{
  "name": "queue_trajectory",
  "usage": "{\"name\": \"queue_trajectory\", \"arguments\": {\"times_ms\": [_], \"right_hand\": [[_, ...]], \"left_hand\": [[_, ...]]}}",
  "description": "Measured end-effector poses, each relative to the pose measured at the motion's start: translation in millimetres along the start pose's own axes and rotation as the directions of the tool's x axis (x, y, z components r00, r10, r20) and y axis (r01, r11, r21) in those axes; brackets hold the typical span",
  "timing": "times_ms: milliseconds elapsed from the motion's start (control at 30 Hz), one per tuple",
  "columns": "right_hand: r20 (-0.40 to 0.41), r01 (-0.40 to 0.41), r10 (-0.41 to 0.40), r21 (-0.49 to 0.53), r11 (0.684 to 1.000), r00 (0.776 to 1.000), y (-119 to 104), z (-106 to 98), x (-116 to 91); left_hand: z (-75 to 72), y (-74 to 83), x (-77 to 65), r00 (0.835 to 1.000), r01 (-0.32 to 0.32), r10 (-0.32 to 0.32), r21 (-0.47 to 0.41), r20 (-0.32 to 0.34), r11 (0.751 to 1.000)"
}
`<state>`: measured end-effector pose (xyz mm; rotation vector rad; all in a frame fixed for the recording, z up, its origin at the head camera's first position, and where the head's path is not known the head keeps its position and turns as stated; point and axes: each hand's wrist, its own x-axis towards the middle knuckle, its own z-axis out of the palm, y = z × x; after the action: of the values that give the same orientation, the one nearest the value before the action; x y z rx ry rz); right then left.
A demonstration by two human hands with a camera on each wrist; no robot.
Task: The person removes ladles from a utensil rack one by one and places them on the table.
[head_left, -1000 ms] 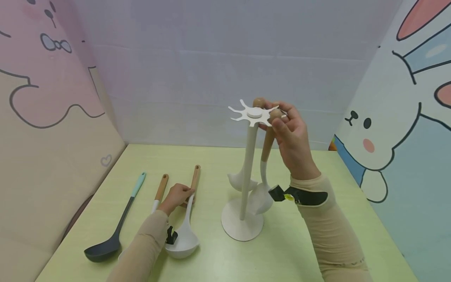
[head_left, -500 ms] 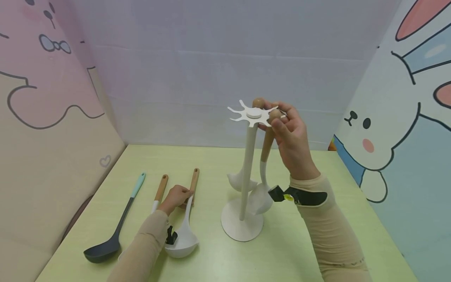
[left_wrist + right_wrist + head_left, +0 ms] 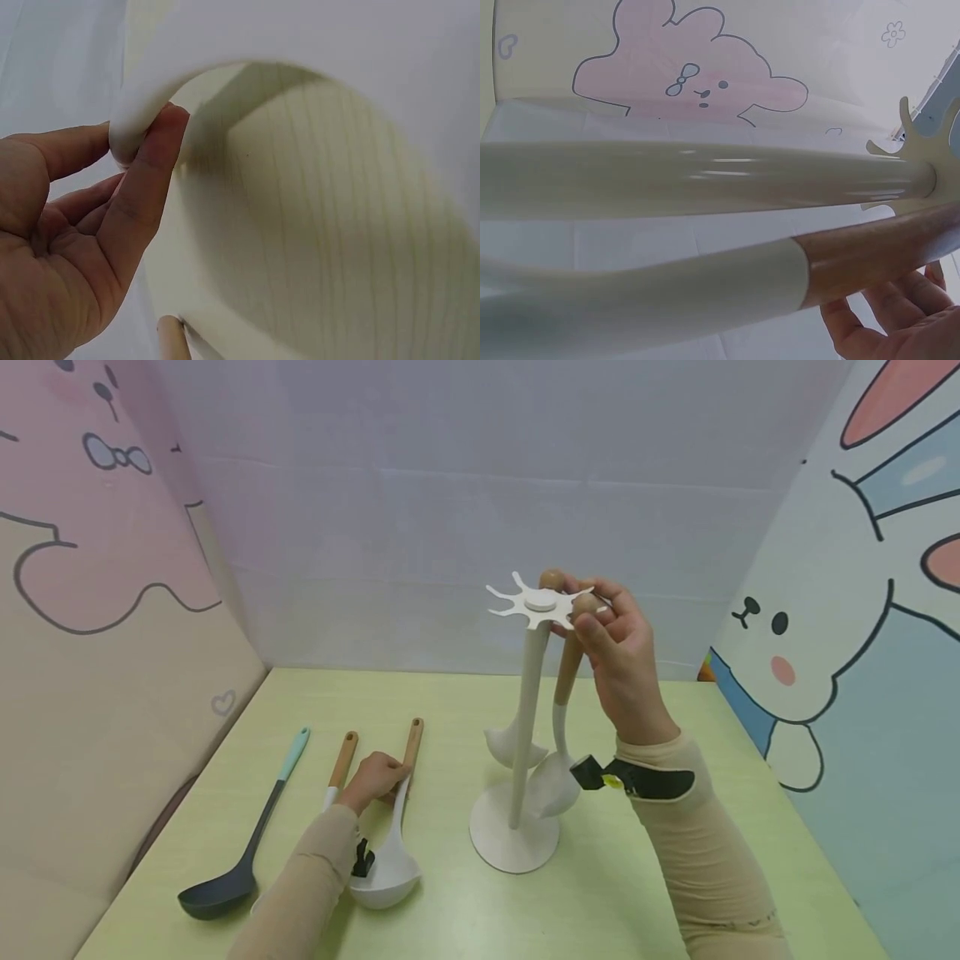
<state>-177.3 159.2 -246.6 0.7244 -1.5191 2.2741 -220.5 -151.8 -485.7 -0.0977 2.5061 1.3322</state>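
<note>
In the head view my left hand (image 3: 373, 782) pinches a white ladle (image 3: 388, 872) with a wooden handle (image 3: 414, 743) where its white neck meets the wood. The left wrist view has thumb and fingers closed on that white neck (image 3: 139, 120). A white utensil rack (image 3: 529, 727) with a round base stands to the right. My right hand (image 3: 626, 652) is at its slotted top (image 3: 531, 602), gripping the wooden handle (image 3: 570, 668) of a hanging white utensil (image 3: 553, 783). Behind the post hangs a second white utensil (image 3: 504, 745); the right wrist view shows the gripped handle (image 3: 870, 255) beside the post.
A black ladle (image 3: 225, 889) with a mint handle lies at the table's left. Between it and my left hand is another wooden handle (image 3: 345, 760), its white lower part mostly behind my left sleeve. Walls with cartoon prints enclose the table (image 3: 637, 893).
The ladle in my left hand has shifted slightly toward the near edge of the table. My right hand and the rack stay almost still.
</note>
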Motion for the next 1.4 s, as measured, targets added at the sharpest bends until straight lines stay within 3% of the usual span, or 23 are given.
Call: {"name": "queue_trajectory", "arguments": {"times_ms": [233, 367, 433, 500, 667, 800, 867, 1033, 1100, 1300, 1400], "right_hand": [[-0.006, 0.006, -0.006, -0.006, 1.0, 1.0, 0.2, -0.8, 0.1], [-0.009, 0.018, -0.018, -0.004, 1.0, 1.0, 0.8, -1.6, 0.4], [-0.011, 0.032, -0.032, -0.007, 0.999, 0.999, 1.7, -2.5, 0.4], [-0.009, 0.052, -0.052, -0.011, 0.999, 0.999, 3.2, -3.8, 0.1], [-0.01, 0.085, -0.085, 0.003, 0.996, 0.996, 6.9, -8.6, -1.2], [-0.023, 0.073, -0.073, -0.009, 0.997, 0.997, 6.2, -13.5, -1.2], [-0.033, 0.057, -0.058, -0.024, 0.998, 0.998, 4.5, -16.2, -1.1], [-0.072, 0.013, -0.017, -0.065, 0.998, 0.997, 0.1, -24.9, -4.7], [-0.083, 0.0, -0.008, -0.094, 0.996, 0.997, -1.4, -28.2, -8.0], [-0.096, 0.005, -0.024, -0.191, 0.982, 0.995, 2.0, -40.2, -19.9], [-0.103, 0.009, -0.032, -0.208, 0.978, 0.994, 7.4, -46.9, -26.1]], "left_hand": [[-9.8, 13.7, -8.2, 1.0, -0.026, 0.023, 0.137, 0.019, 0.99], [-20.2, 27.1, -12.5, 0.989, -0.124, 0.142, 0.314, -0.035, 0.941], [-25.2, 36.7, -13.8, 0.973, -0.174, 0.216, 0.358, -0.081, 0.917], [-29.6, 49.1, -15.4, 0.952, -0.221, 0.279, 0.342, -0.128, 0.913], [-39.8, 87.5, -26.1, 0.903, -0.347, 0.385, 0.204, -0.19, 0.915], [-48.3, 119.0, -39.0, 0.856, -0.441, 0.463, 0.142, -0.228, 0.886], [-51.7, 134.4, -45.8, 0.822, -0.497, 0.509, 0.117, -0.255, 0.86], [-53.8, 171.0, -64.5, 0.716, -0.642, 0.633, 0.078, -0.294, 0.762], [-52.5, 183.9, -71.3, 0.666, -0.697, 0.682, 0.076, -0.302, 0.713], [-45.3, 216.0, -82.9, 0.494, -0.828, 0.794, 0.085, -0.354, 0.554], [-41.8, 228.2, -85.8, 0.43, -0.866, 0.82, 0.083, -0.378, 0.493]]}}
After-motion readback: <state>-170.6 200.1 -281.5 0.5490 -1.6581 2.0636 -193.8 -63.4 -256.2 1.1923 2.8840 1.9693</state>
